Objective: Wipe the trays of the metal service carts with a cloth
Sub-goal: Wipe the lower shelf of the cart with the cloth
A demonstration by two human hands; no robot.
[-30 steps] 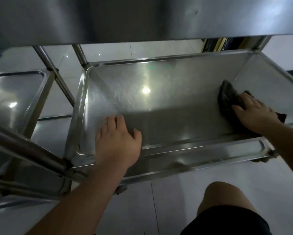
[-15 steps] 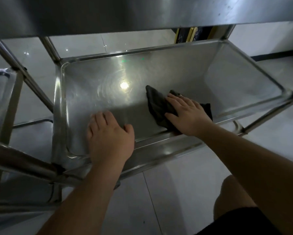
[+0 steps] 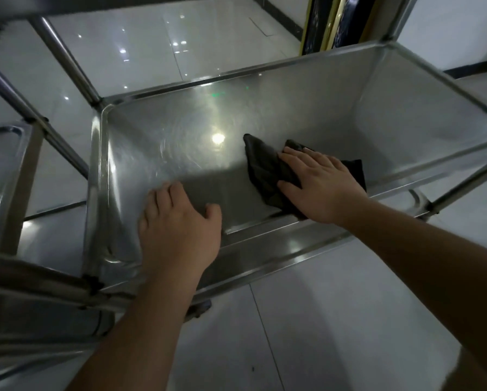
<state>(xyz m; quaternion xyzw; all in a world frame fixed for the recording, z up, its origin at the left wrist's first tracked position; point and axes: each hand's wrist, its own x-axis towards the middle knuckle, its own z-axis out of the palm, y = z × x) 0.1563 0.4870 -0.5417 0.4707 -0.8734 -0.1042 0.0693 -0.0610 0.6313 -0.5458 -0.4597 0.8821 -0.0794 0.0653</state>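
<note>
On the tray floor, near its front wall: dark cloth (image 3: 267, 170), crumpled, matte, soft-looking, pinned flat under right hand (image 3: 319, 184) with straight, spread fingers, pressing rather than clutching. Left hand (image 3: 177, 230) flat too, fingers relaxed, resting over the front rim of the tray (image 3: 264, 244), holding nothing. Tray deep, rectangular, brushed steel with rounded corners; faint swirl marks around a bright light reflection on the floor. Judged mid-wipe: middle under way, left part and far walls probably left, as are other trays. Beyond: tubular cart posts (image 3: 64, 60), a neighbouring tray (image 3: 2, 153) at left, glossy pale floor tiles (image 3: 335, 320).
</note>
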